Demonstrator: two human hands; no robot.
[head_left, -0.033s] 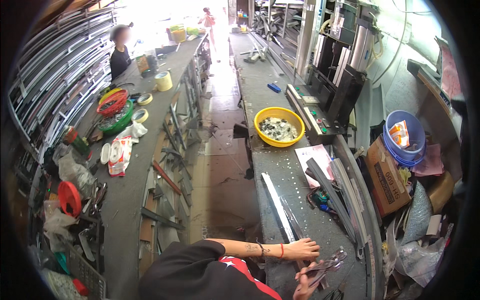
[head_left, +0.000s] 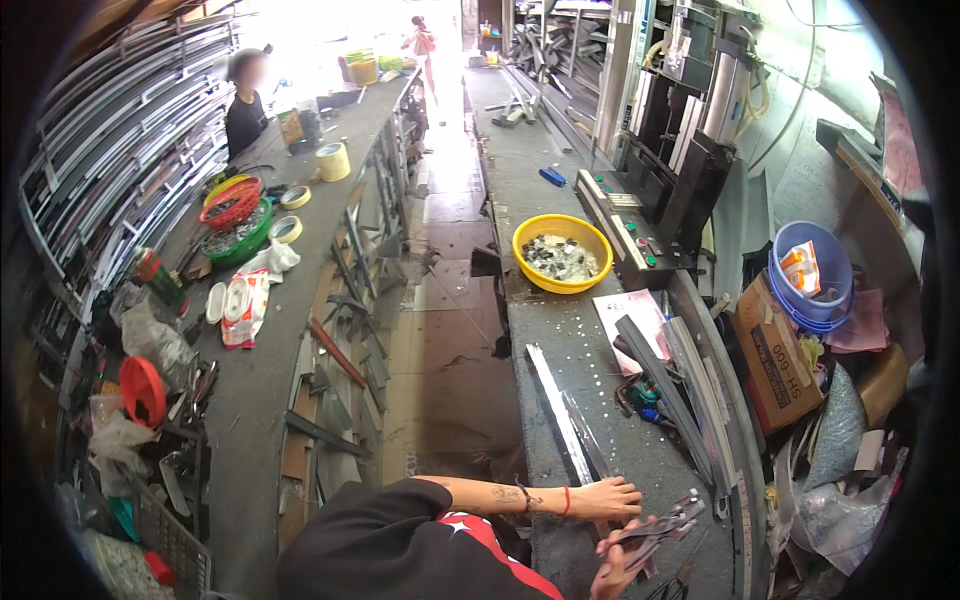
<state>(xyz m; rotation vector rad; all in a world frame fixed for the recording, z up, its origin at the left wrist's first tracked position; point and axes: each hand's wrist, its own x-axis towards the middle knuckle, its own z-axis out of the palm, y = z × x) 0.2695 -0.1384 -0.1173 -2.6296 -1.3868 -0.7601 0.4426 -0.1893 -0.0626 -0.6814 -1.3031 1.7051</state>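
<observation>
My left hand (head_left: 606, 499) lies palm down across the near end of a pale metal strip (head_left: 558, 413) on the right-hand bench, fingers stretched out. A second, see-through or shiny strip (head_left: 586, 433) runs beside it. My right hand (head_left: 610, 576) is closed just below, gripping several short dark metal pieces (head_left: 660, 528) that fan out to the right; their exact kind is blurred. Dark scissors-like handles (head_left: 682, 582) lie on the bench near them. Farther up, a line of small white bits (head_left: 590, 372) dots the bench.
A yellow basin (head_left: 562, 254) of small parts stands ahead, near a machine (head_left: 650, 215). Long grey profiles (head_left: 690, 400) line the right edge, by a cardboard box (head_left: 778, 350) and blue buckets (head_left: 808, 270). Across the aisle, the left bench (head_left: 250, 420) carries baskets and tape; a person (head_left: 244, 110) is behind it.
The whole view has shifted very slightly. My right hand and the dark pieces have moved a touch; my left hand stays in place.
</observation>
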